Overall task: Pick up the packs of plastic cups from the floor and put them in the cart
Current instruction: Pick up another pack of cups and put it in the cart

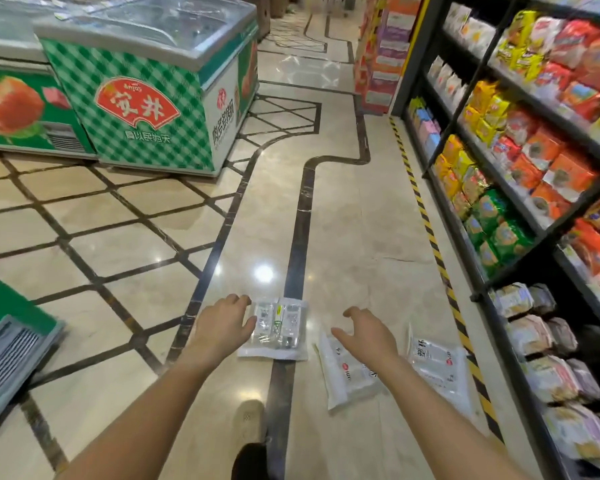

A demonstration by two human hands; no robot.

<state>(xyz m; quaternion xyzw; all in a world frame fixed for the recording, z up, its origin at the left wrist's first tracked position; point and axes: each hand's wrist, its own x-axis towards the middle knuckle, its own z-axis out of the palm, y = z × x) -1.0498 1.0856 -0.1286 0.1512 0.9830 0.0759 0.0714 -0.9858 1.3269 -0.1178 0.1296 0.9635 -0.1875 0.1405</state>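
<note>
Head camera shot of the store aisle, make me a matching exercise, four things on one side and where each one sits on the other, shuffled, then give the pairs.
Things:
1. left hand
2. right hand
3. green checked freezer
4. yellow-black floor tape

Places:
A. along the foot of the snack shelves
B. at the left edge of the leftmost cup pack
C. far left, across the aisle
D. above the middle cup pack

Pairs: 1-B, 2-D, 3-C, 4-A

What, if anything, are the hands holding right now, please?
Nothing is held: the left hand and right hand hover open above the packs on the floor.
</note>
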